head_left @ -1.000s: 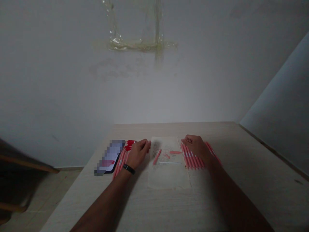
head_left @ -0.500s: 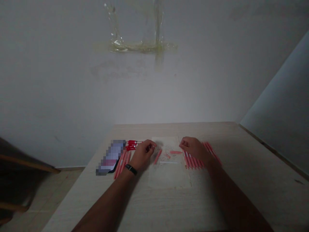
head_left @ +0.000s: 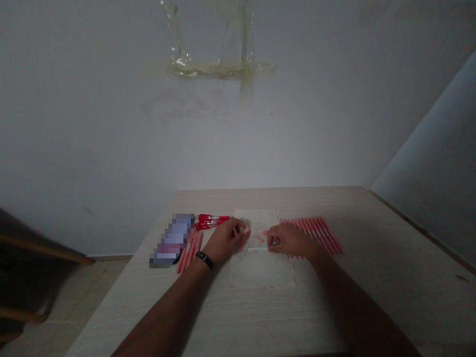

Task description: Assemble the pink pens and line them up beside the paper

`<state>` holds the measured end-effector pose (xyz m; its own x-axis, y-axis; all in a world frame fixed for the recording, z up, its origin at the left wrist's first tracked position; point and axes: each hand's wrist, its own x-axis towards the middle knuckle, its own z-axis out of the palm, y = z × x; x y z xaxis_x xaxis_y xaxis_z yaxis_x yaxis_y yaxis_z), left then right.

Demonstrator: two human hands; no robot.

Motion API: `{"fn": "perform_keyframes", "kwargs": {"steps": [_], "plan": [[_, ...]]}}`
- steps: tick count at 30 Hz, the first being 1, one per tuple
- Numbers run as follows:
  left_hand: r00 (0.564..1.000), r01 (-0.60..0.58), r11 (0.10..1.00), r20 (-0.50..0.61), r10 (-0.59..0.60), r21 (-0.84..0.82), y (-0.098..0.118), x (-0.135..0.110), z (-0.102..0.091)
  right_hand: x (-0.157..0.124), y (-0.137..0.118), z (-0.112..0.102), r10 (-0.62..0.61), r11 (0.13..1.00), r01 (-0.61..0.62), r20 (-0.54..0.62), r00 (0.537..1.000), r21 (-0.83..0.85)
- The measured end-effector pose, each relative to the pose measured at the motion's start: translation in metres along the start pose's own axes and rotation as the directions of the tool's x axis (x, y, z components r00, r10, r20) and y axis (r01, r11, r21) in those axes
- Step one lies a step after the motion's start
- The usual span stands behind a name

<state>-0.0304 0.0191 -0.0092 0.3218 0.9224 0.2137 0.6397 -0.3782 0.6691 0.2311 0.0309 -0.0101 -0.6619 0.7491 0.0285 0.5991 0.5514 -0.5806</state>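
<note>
Pale wooden worktop [head_left: 386,297] meets a grey wall [head_left: 238,148] streaked with old tape residue [head_left: 219,69]. Near the middle of the far edge lies a paper sheet [head_left: 260,270], with small pink pieces [head_left: 258,239] and a thin white rod [head_left: 257,249] on it. The left hand [head_left: 223,241], a black band [head_left: 204,260] on its wrist, rests at the sheet's left edge, its fingers curled and touching a pink tube [head_left: 244,240]; whether they grip it is hidden. The right hand [head_left: 290,239] lies on the sheet, fingers curled beside the small pieces; any grip cannot be told. Red pens [head_left: 211,221] lie beyond the left hand, next to a pixelated phone [head_left: 173,241] and more pink tubes [head_left: 190,252]. A slanted row of pink tubes [head_left: 312,235] lies right of the sheet, just past the right hand.
</note>
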Motion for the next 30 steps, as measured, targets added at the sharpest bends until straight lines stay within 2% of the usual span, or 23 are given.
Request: {"fn": "perform_keyframes", "kwargs": {"steps": [10, 14, 18, 24, 30], "plan": [[1.0, 0.025, 1.0, 0.016, -0.025, 0.003, 0.002, -0.001, -0.001, -0.006, 0.001, -0.007, 0.184, 0.983, -0.185, 0.024, 0.983, 0.002], [1.0, 0.006, 1.0, -0.022, -0.006, -0.005, -0.003, -0.001, -0.001, -0.006, 0.001, -0.017, 0.119, 0.991, -0.128, -0.175, 0.977, -0.043], [0.995, -0.007, 1.0, -0.1, 0.007, -0.003, -0.003, 0.0, -0.005, -0.004, 0.007, -0.022, 0.123, 0.987, -0.152, -0.341, 0.932, -0.059], [0.989, 0.042, 0.999, -0.144, -0.039, 0.019, 0.002, 0.002, -0.012, -0.005, 0.013, -0.025, 0.19, 0.976, -0.215, -0.459, 0.868, -0.004], [0.987, 0.052, 0.998, -0.152, -0.045, 0.044, 0.001, 0.002, -0.012, -0.004, 0.01, -0.028, 0.167, 0.977, -0.21, -0.496, 0.852, -0.03]]}}
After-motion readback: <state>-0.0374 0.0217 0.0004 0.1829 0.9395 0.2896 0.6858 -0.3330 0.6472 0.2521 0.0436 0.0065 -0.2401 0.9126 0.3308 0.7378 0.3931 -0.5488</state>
